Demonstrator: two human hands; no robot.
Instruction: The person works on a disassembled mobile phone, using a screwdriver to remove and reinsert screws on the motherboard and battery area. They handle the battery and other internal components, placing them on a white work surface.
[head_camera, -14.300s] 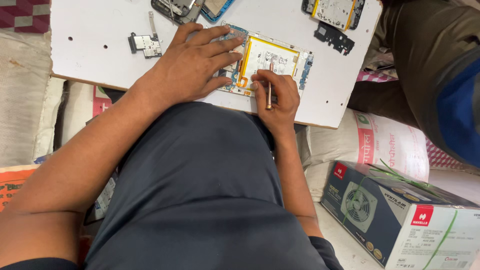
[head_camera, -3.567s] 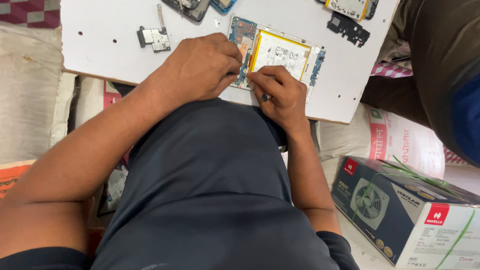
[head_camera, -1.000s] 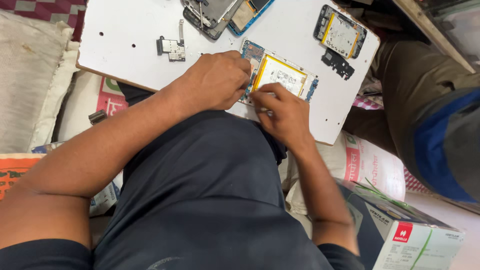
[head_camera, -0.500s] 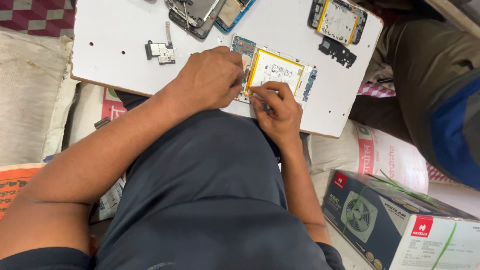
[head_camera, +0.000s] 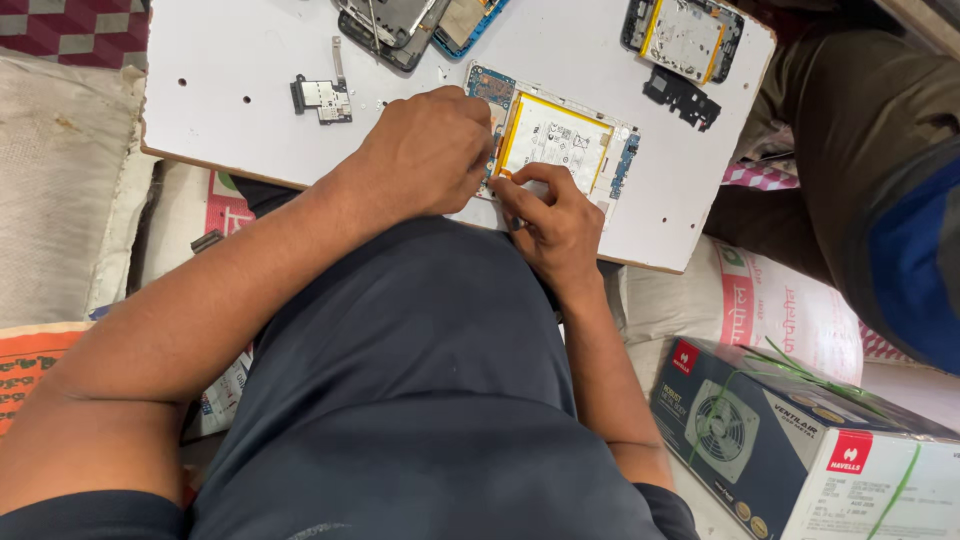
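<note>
Now | both hands (head_camera: 430, 155) (head_camera: 555, 220) unmoved on opened tablet (head_camera: 555, 140) | grip: cannot tell

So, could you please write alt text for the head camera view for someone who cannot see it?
Seen from above, the left hand steadies an opened tablet with a white yellow-edged battery on a white board, while the right hand works at its near edge. Other dismantled devices lie along the far edge.

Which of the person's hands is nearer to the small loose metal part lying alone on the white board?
Left. The left hand lies just right of the metal part; the right hand is farther right.
</note>
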